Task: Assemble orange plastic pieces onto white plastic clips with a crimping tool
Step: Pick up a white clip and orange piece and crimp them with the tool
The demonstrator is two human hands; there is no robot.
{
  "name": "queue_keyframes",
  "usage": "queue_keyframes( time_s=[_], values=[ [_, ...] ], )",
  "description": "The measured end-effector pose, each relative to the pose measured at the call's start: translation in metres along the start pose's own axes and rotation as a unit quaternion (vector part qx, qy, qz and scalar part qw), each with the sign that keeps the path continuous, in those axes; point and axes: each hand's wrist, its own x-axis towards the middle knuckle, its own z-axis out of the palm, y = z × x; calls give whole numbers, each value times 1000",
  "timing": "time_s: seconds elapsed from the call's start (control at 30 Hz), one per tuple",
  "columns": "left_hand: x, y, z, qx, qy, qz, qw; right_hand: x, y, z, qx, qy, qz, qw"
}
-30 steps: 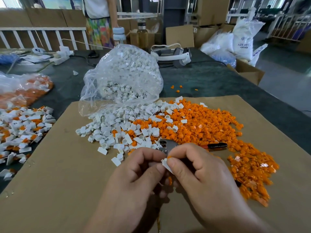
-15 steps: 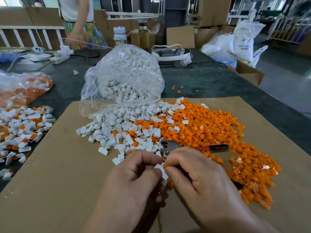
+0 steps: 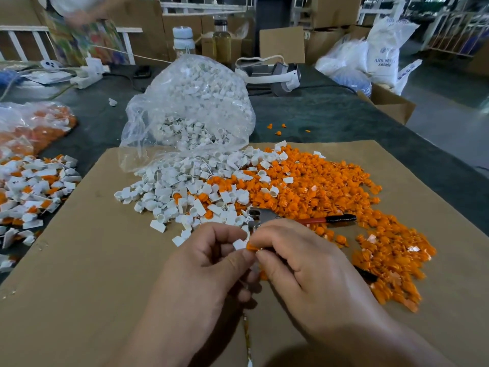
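My left hand [image 3: 211,266] pinches a white clip [image 3: 239,244] between thumb and fingers. Against it, my right hand [image 3: 299,263] pinches an orange piece [image 3: 251,246], and the two parts touch. The crimping tool [image 3: 264,218] lies just beyond my hands; its metal jaws point left and its red and black handle [image 3: 328,219] runs right. It looks partly held under my right hand, though the grip is hidden. Loose white clips [image 3: 185,194] and orange pieces [image 3: 317,189] are heaped on the cardboard sheet [image 3: 79,260].
A clear bag of white clips [image 3: 190,112] stands behind the heaps. Assembled white-and-orange parts [image 3: 34,186] lie at the left beside a bag of orange pieces [image 3: 31,125]. Bottles [image 3: 182,41], a headset [image 3: 275,75], boxes and sacks line the far edge. A person [image 3: 79,30] stands behind.
My hands have drawn slightly apart, so the white clip and orange piece now show between the fingertips. The person at the back has moved left.
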Motion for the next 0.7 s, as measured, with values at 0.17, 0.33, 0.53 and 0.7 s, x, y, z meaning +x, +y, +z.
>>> queue_keyframes(
  time_s=[0.17, 0.33, 0.53, 0.7],
  values=[
    [2, -6, -3, -65, 18, -5, 998, 0, 9, -5, -107, 24, 3, 994],
    [6, -4, -12, -103, 12, 17, 994, 3, 31, -20, -292, -106, 107, 945],
    [8, -8, -16, -129, 13, 11, 992, 3, 37, -28, -320, -133, 122, 930],
    [8, -7, -17, -134, 15, 9, 991, 4, 40, -33, -329, -139, 117, 927]
  ],
)
